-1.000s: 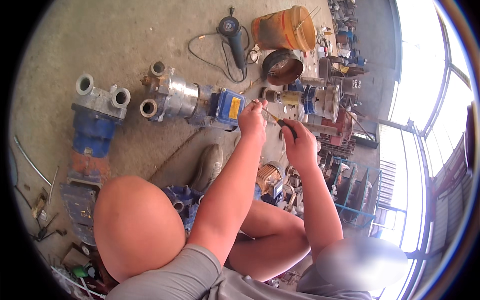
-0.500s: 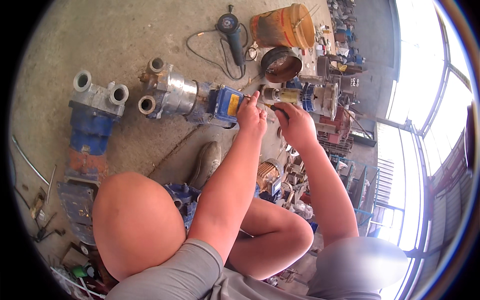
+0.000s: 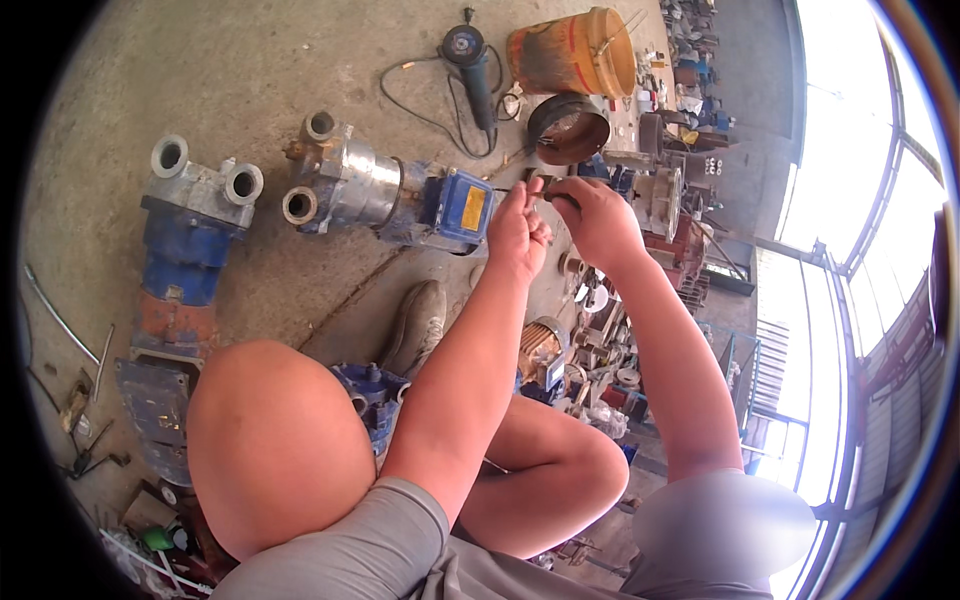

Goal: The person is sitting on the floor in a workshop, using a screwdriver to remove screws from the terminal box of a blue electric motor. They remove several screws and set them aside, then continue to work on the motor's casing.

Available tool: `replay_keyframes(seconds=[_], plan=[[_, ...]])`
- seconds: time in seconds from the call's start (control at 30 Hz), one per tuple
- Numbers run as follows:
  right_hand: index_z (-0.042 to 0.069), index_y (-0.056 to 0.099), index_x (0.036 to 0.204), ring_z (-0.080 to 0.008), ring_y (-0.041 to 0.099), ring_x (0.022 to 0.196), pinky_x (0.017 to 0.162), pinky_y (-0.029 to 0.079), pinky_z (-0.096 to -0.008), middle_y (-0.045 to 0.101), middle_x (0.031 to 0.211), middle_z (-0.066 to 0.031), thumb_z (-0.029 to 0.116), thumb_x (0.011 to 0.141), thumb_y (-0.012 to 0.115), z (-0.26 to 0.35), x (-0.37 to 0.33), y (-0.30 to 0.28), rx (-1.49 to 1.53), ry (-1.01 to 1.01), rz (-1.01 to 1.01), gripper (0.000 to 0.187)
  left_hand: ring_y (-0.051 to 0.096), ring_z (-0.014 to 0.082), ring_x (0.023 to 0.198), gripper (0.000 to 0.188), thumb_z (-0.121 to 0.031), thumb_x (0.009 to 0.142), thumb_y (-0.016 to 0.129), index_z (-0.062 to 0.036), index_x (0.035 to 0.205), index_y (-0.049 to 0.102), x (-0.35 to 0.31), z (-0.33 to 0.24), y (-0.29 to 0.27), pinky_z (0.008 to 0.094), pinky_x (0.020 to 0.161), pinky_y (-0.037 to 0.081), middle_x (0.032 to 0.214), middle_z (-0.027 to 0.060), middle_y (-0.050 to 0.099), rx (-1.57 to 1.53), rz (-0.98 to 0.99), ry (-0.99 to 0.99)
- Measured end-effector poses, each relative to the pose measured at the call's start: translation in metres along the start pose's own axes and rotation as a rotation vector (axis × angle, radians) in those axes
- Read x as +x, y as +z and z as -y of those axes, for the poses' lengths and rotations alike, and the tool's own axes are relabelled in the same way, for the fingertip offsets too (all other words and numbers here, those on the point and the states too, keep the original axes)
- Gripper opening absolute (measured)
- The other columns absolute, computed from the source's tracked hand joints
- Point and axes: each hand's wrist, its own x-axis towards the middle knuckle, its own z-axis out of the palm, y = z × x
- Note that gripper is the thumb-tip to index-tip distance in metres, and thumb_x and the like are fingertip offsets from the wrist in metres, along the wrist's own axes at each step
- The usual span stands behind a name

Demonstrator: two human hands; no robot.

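My right hand (image 3: 606, 228) is closed around the dark handle of a screwdriver (image 3: 563, 199). Close beside it, my left hand (image 3: 516, 232) pinches at the tool's front part, its fingertips covering most of the shaft. A thin dark length shows left of these fingertips, toward the blue terminal box (image 3: 463, 206) with a yellow label. That box belongs to a motor pump (image 3: 362, 187) lying on the floor, with a bare metal body and two round ports. Behind my right hand, another machine with a pale round flange (image 3: 659, 202) is partly hidden.
A second blue and silver pump (image 3: 183, 250) lies at the left. An angle grinder (image 3: 472, 80) with its cord, an orange bucket (image 3: 560, 55) and a round dark pan (image 3: 568, 130) are at the far side. A small motor (image 3: 542, 345) and scattered parts are nearer; my shoe (image 3: 416, 325) is close.
My right hand has risen slightly and turned with the screwdriver, whose handle shows less now. My left hand has shifted a little to the right. The whole view has moved slightly.
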Motion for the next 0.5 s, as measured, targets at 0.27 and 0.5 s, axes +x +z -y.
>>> replay_keyframes(seconds=[0.27,0.5], plan=[[0.003,0.069,0.116,-0.0385,0.072,0.091,0.084,0.056,-0.0458,0.07,0.11,-0.018,0.022,0.093,0.068,-0.011,0.0,-0.004,0.057,-0.005,-0.115,0.029,0.035,0.0039,0.055,0.015,-0.025,0.109,0.056,-0.0157,0.113,0.067,0.006,0.013,0.012,0.0219,0.051,0.029,0.107,-0.0041,0.073,-0.059,0.009,-0.105],[0.003,0.067,0.118,-0.0301,0.074,0.083,0.078,0.058,-0.0392,0.069,0.11,-0.0179,0.014,0.095,0.063,-0.005,-0.009,-0.015,0.374,0.189,-0.016,0.025,0.036,0.0037,0.056,0.013,-0.019,0.108,0.056,-0.0153,0.108,0.068,-0.008,0.009,0.016,0.0221,0.052,0.032,0.104,-0.004,0.072,-0.073,0.033,-0.189]])
